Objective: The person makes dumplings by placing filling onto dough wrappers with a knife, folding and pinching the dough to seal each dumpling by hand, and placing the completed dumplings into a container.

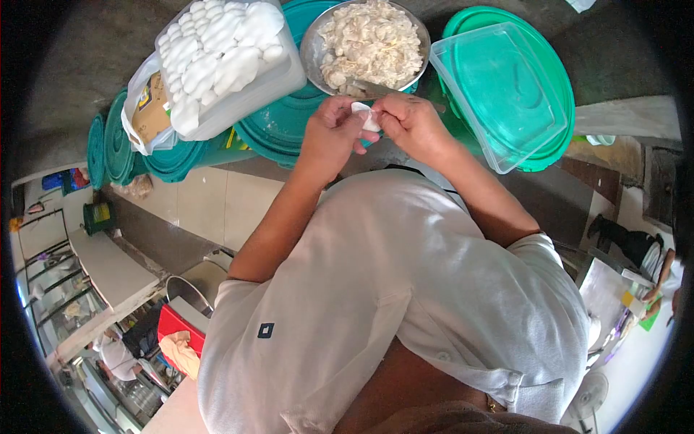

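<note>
A small white piece of dough (367, 119) is pinched between my two hands, in front of the metal bowl. My left hand (327, 136) cups it from the left, fingers curled around its edge. My right hand (413, 129) grips the other side with thumb and fingertips. Just beyond them, the metal bowl (309, 58) holds a pale, lumpy filling (372, 40). A flat metal blade (376, 88) leans over the bowl's near rim, partly hidden behind my right hand. To the left, a clear plastic tub (278, 81) is heaped with smooth white dough pieces (217, 47).
Teal lidded drums (271, 134) stand under the tub and bowl. At the right, a clear plastic lid (499, 94) lies on a green drum lid (564, 79). A plastic bag with a cardboard box (150, 108) sits left of the tub. Another person (643, 249) is far right.
</note>
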`<state>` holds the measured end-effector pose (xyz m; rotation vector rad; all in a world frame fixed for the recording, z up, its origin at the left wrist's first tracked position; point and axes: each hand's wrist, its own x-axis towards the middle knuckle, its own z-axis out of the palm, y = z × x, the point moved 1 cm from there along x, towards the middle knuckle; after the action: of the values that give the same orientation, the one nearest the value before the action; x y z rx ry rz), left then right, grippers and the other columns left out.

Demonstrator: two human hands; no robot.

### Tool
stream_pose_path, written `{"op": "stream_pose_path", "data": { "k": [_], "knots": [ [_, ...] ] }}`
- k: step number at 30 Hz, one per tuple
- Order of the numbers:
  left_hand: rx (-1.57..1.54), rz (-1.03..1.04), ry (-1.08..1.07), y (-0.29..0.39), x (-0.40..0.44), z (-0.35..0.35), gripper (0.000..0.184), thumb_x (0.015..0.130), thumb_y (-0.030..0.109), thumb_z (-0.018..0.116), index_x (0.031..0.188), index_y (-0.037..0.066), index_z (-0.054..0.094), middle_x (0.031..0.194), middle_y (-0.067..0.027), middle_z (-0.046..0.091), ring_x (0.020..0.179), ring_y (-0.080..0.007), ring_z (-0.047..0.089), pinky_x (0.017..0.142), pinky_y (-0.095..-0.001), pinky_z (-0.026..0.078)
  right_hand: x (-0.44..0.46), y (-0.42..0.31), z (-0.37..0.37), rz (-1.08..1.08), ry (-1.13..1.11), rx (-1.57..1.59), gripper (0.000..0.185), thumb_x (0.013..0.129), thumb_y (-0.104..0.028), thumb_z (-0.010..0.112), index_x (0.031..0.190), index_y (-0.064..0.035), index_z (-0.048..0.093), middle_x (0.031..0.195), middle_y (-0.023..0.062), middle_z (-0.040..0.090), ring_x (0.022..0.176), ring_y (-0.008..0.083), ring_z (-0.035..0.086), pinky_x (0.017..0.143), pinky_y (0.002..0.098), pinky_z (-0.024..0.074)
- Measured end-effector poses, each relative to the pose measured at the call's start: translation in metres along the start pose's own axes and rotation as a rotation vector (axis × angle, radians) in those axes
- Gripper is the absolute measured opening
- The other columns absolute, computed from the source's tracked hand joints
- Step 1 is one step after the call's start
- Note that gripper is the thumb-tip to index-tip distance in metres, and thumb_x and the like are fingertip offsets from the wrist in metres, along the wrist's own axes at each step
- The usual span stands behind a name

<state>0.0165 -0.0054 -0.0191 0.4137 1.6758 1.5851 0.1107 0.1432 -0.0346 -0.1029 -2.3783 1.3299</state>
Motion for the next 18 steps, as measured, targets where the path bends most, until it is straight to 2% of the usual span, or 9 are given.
{"op": "stream_pose_path", "data": {
  "k": [3,5,6,8,9,11,15,18],
  "knots": [
    [0.066,0.023,-0.013,-0.0012,0.0006,-0.0006,0.021,0.097,0.012,0.057,0.111,-0.003,0.061,0.096,-0.0078,0.069,0.076,-0.0154,0.070,0.055,-0.0242,0.051,0.0005,-0.0020,-0.0027,-0.060,-0.053,-0.059,0.009,0.086,-0.010,0.059,0.088,-0.0013,0.063,0.084,0.0203,0.064,0.079,0.0387,0.065,0.068,0.0439,0.0512],
    [0.082,-0.007,-0.032,-0.0004,0.0001,-0.0013,0.021,0.097,0.011,0.057,0.112,-0.003,0.061,0.096,-0.0080,0.069,0.076,-0.0150,0.070,0.056,-0.0241,0.051,-0.0006,-0.0050,-0.0022,-0.038,-0.010,-0.084,0.009,0.085,-0.002,0.061,0.094,-0.0002,0.063,0.083,0.0147,0.064,0.075,0.0285,0.064,0.068,0.0359,0.0513],
    [0.082,-0.007,-0.031,-0.0002,0.0000,-0.0015,0.021,0.097,0.011,0.057,0.112,-0.003,0.061,0.096,-0.0080,0.069,0.076,-0.0150,0.070,0.056,-0.0241,0.051,-0.0004,-0.0075,-0.0021,-0.039,-0.010,-0.083,0.009,0.085,-0.002,0.061,0.094,-0.0002,0.063,0.083,0.0147,0.064,0.075,0.0285,0.064,0.068,0.0359,0.0513],
    [0.083,0.004,-0.048,0.0002,0.0001,-0.0012,0.020,0.097,0.010,0.057,0.111,-0.003,0.061,0.096,-0.0081,0.069,0.076,-0.0146,0.069,0.056,-0.0238,0.051,0.0004,-0.0103,-0.0028,0.090,-0.003,0.045,0.010,0.086,-0.002,0.062,0.095,-0.0004,0.064,0.083,0.0152,0.064,0.074,0.0291,0.064,0.067,0.0363,0.0511],
    [0.083,0.004,-0.048,0.0000,0.0001,-0.0007,0.020,0.097,0.010,0.057,0.111,-0.003,0.061,0.096,-0.0081,0.069,0.076,-0.0146,0.069,0.056,-0.0238,0.051,0.0004,-0.0089,-0.0029,0.090,-0.003,0.045,0.010,0.086,-0.002,0.062,0.095,-0.0004,0.064,0.083,0.0152,0.064,0.074,0.0291,0.064,0.067,0.0363,0.0511],
    [0.078,0.008,-0.012,-0.0011,0.0004,0.0008,0.018,0.097,0.010,0.056,0.109,-0.002,0.062,0.095,-0.0078,0.069,0.075,-0.0141,0.069,0.055,-0.0238,0.051,0.0007,-0.0053,-0.0029,0.024,-0.029,-0.030,0.010,0.087,-0.010,0.060,0.090,-0.0006,0.062,0.086,0.0213,0.065,0.079,0.0396,0.065,0.069,0.0441,0.0513],
    [0.056,0.066,0.031,-0.0041,0.0019,0.0017,0.018,0.097,0.010,0.056,0.108,-0.002,0.063,0.094,-0.0080,0.069,0.076,-0.0139,0.070,0.056,-0.0238,0.051,0.0010,-0.0065,-0.0043,0.066,-0.023,-0.021,0.010,0.087,-0.010,0.060,0.090,-0.0011,0.062,0.085,0.0210,0.064,0.079,0.0390,0.065,0.069,0.0440,0.0512],
    [0.162,0.081,-0.017,-0.0040,0.0031,0.0014,0.018,0.097,0.009,0.055,0.108,-0.002,0.063,0.093,-0.0081,0.069,0.077,-0.0139,0.070,0.056,-0.0238,0.051,0.0014,-0.0021,-0.0063,0.008,-0.109,-0.136,0.009,0.086,-0.010,0.061,0.090,-0.0016,0.062,0.084,0.0206,0.064,0.078,0.0384,0.065,0.068,0.0440,0.0511]
  ]
}}
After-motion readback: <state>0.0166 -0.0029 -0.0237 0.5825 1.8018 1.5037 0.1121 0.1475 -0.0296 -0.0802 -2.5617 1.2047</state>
